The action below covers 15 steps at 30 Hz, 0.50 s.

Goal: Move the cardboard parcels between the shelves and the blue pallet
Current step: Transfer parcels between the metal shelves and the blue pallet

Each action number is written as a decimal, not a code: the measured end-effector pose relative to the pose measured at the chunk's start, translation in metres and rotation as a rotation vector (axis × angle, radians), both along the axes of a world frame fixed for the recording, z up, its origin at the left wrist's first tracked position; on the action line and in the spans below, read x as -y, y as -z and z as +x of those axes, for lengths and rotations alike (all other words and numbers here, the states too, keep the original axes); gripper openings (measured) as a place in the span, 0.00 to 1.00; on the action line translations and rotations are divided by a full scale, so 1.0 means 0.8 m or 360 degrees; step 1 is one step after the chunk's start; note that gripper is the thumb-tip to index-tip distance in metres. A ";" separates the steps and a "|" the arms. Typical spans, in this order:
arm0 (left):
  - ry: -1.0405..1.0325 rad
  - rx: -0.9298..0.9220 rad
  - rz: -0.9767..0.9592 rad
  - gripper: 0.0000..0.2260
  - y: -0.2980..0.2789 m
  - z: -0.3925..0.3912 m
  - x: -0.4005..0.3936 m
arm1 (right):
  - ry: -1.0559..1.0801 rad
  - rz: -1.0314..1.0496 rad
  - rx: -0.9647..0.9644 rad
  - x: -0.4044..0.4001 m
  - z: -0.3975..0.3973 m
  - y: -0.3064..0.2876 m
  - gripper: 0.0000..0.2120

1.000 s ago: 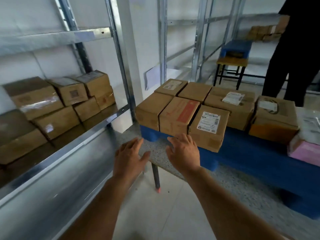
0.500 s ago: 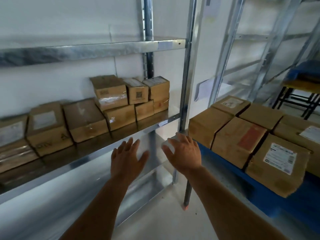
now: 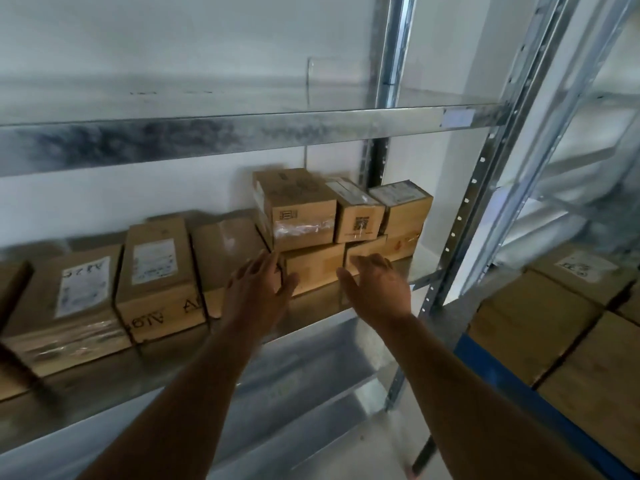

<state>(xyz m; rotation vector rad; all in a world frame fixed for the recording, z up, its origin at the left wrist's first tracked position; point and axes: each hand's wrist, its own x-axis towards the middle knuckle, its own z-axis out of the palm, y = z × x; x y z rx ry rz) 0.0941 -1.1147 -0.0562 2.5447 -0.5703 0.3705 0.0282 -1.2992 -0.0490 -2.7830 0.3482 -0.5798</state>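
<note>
Several cardboard parcels stand on the middle metal shelf (image 3: 114,379). At its right end they form two layers: a taped parcel (image 3: 299,209) on top, a lower parcel (image 3: 317,266) under it. My left hand (image 3: 258,291) and my right hand (image 3: 375,289) reach out with spread fingers, one on each side of that lower parcel, holding nothing. Whether they touch it is unclear. More parcels (image 3: 533,320) lie on the blue pallet (image 3: 519,400) at the lower right.
An upper metal shelf (image 3: 242,133) runs across above the parcels. Perforated steel uprights (image 3: 471,216) stand between the shelf and the pallet. A lower shelf (image 3: 304,372) sits below. A labelled parcel (image 3: 156,275) stands further left.
My view has swung left from the pallet to the shelf. Both hands have moved forward and up, from in front of the shelf edge to the two-layer parcels.
</note>
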 end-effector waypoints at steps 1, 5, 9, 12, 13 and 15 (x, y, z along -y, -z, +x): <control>-0.0008 -0.0008 -0.0015 0.24 -0.005 0.013 -0.001 | 0.0005 -0.0024 0.0005 0.002 0.014 -0.003 0.20; -0.0021 -0.0003 -0.0115 0.23 -0.019 0.063 0.007 | 0.0028 -0.0020 0.0035 0.014 0.067 -0.019 0.21; -0.0085 -0.0134 -0.0343 0.28 -0.032 0.105 0.025 | 0.0014 0.0045 0.0027 0.034 0.121 -0.042 0.21; -0.0112 -0.0273 -0.0520 0.32 -0.038 0.127 0.041 | 0.0024 0.0048 -0.0041 0.047 0.159 -0.055 0.20; -0.0130 -0.0295 -0.0543 0.32 -0.040 0.132 0.046 | 0.0022 0.0067 -0.0046 0.051 0.173 -0.057 0.21; -0.0147 -0.0385 -0.0597 0.31 -0.045 0.142 0.049 | -0.0009 0.0117 -0.0021 0.052 0.188 -0.056 0.22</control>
